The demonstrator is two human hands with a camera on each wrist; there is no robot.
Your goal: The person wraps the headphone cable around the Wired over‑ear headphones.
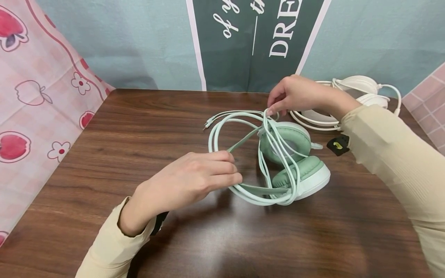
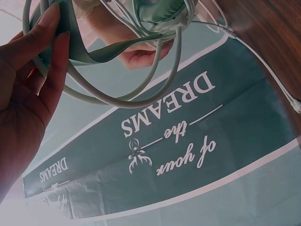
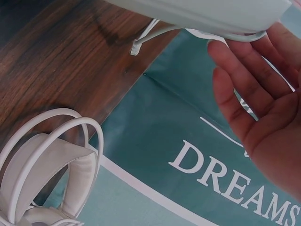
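A pair of mint-green headphones [image 1: 290, 143] is held over the wooden table, ear cups to the right. My left hand [image 1: 191, 175] grips their headband [image 1: 259, 190], with thumb and fingers on either side of the band in the left wrist view. At the upper ear cup, my right hand [image 1: 292, 94] pinches the pale cable [image 1: 265, 119] between thumb and fingers. The cable's loops hang across both cups. Its plug ends [image 1: 208, 122] stick out to the left. In the right wrist view, a pale ear cup [image 3: 211, 14] fills the top, beside the right fingers.
White headphones [image 1: 361, 87] with a looped cord lie at the back right, behind my right forearm. A small black object [image 1: 338, 145] with a yellow-green patch shows beside the right sleeve. Lettered cloth [image 1: 250, 50] hangs along the table's [image 1: 104, 166] back edge.
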